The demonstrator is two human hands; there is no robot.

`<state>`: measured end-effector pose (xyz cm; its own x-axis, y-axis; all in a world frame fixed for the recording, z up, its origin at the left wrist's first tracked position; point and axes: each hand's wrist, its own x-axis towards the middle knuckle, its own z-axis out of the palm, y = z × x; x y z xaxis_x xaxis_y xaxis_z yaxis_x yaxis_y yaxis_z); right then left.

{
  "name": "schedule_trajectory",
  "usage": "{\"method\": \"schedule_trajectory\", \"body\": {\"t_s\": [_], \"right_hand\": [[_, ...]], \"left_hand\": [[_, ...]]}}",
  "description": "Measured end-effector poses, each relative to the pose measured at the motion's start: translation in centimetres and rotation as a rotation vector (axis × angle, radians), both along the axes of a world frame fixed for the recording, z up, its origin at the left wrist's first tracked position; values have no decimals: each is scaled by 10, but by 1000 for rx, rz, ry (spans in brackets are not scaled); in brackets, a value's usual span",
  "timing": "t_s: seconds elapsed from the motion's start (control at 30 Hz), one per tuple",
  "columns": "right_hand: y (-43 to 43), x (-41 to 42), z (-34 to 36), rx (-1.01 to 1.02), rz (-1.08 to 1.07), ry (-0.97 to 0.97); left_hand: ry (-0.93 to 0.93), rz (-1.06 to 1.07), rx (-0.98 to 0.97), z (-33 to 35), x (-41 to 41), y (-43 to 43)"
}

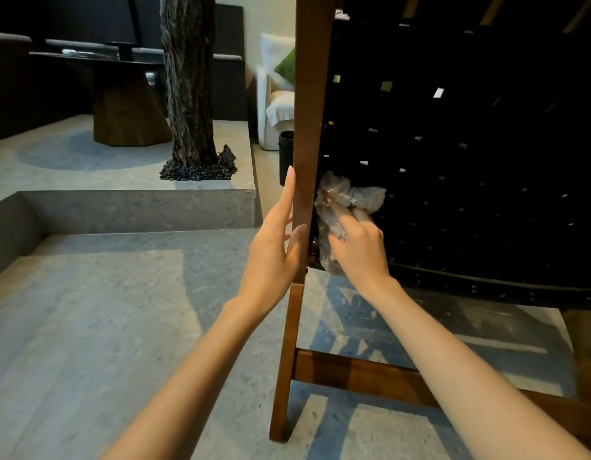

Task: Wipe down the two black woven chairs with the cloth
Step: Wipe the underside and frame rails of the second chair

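A black woven chair [469, 154] fills the right of the view, seen from behind, with a brown wooden frame post [312, 94] on its left side. My right hand [357, 247] grips a grey fluffy cloth [350, 194] and presses it against the lower left of the black weave, right beside the post. My left hand [275, 247] rests on the outer side of the wooden post with straight fingers, thumb on the post's front face. Only one chair is in view.
A wooden crossbar [360, 373] runs low between the chair legs over the grey stone floor [105, 327]. A raised stone step [138, 207] carries a tree trunk [188, 78] and a dark table [121, 94]. A white armchair [275, 94] stands behind the post.
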<state>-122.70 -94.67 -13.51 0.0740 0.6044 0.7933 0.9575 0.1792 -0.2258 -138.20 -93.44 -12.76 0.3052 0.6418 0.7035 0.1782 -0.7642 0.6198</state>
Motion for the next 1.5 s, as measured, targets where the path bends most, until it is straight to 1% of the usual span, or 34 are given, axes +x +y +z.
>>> {"method": "schedule_trajectory", "body": {"t_s": [0.1,0.13,0.23,0.3,0.37,0.43,0.53,0.6,0.67,0.73,0.83,0.9,1.07,1.13,1.2,1.23,1.3,1.4,1.47,1.5], "right_hand": [[3,3,-10,-15,-26,-47],[2,5,-17,-49,-23,-43],[-1,9,-41,-300,4,31],[0,11,-45,-371,23,118],[-3,11,-38,-388,52,161],[-18,8,-25,-308,85,146],[-55,-1,6,-1,116,88],[-74,-6,38,208,90,20],[-83,-8,77,343,-1,-35],[-81,-8,114,388,-126,-103],[-67,-8,142,320,-232,-204],[-59,-7,142,313,-247,-239],[-41,7,122,423,-228,-345],[-35,11,98,361,-208,-364],[-32,16,69,281,-160,-336],[-31,18,54,212,-148,-306],[-27,23,25,2,-161,-249],[-24,32,-8,-293,-181,-312],[-24,34,-21,-407,-167,-321],[-23,35,-23,-412,-161,-318]], "left_hand": [[23,18,-32,2,0,-5],[21,17,-39,2,1,-8],[16,-1,-72,2,2,-12],[15,-10,-87,2,2,-12],[16,-15,-87,2,1,-11],[16,-21,-93,4,0,-14],[-8,-27,-61,13,2,-21],[-38,-8,-9,22,8,-24],[-63,42,30,32,16,-26],[-95,79,27,40,25,-26],[-139,82,15,45,36,-24],[-165,97,31,45,41,-22],[-229,122,41,39,49,-14],[-236,116,40,37,51,-13],[-237,126,39,36,50,-13],[-228,126,38,35,48,-14],[-207,112,35,32,43,-18],[-173,51,-5,30,34,-21],[-147,33,-33,29,29,-21],[-131,38,-38,28,27,-21]]}}
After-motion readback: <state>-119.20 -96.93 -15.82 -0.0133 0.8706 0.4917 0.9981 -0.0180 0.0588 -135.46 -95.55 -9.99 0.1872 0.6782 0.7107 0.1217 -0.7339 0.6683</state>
